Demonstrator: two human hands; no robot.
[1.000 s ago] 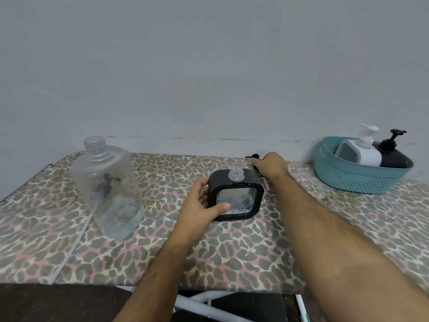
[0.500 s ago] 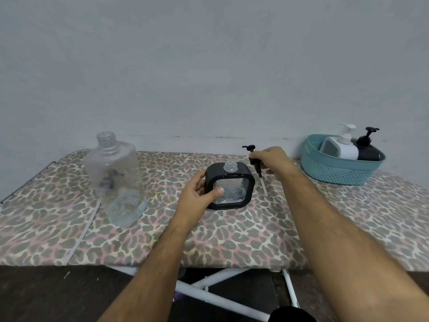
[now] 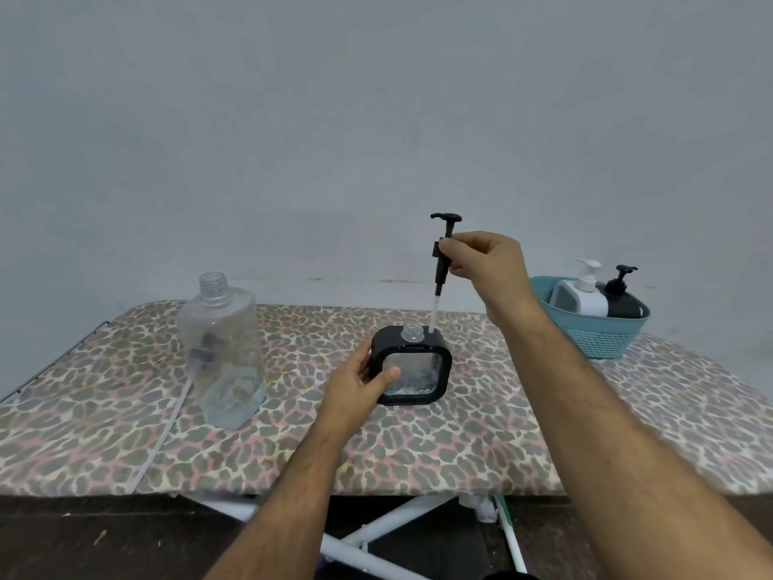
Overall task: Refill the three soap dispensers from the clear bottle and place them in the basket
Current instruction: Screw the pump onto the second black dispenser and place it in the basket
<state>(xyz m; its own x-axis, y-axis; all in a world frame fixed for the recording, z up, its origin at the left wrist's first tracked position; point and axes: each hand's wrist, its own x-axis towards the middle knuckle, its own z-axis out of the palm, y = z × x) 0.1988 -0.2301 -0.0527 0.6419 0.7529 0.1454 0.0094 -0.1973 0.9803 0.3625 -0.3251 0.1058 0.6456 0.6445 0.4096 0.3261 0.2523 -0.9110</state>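
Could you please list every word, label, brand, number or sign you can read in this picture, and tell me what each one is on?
There is no readable text anywhere in this view.
Clear bottle: no label shows; only a dark shape seen through it.
Black dispenser held by the left hand: no marking shows.
Pump in the right hand: plain black.
White dispenser and dark dispenser in the basket: no print shows.

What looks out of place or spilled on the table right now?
No spill shows. The clear bottle stands uncapped, and a pump with a long tube lies on the table beside it. The dispenser is open too; the right hand holds its pump with the tube tip beside the neck, not in it.
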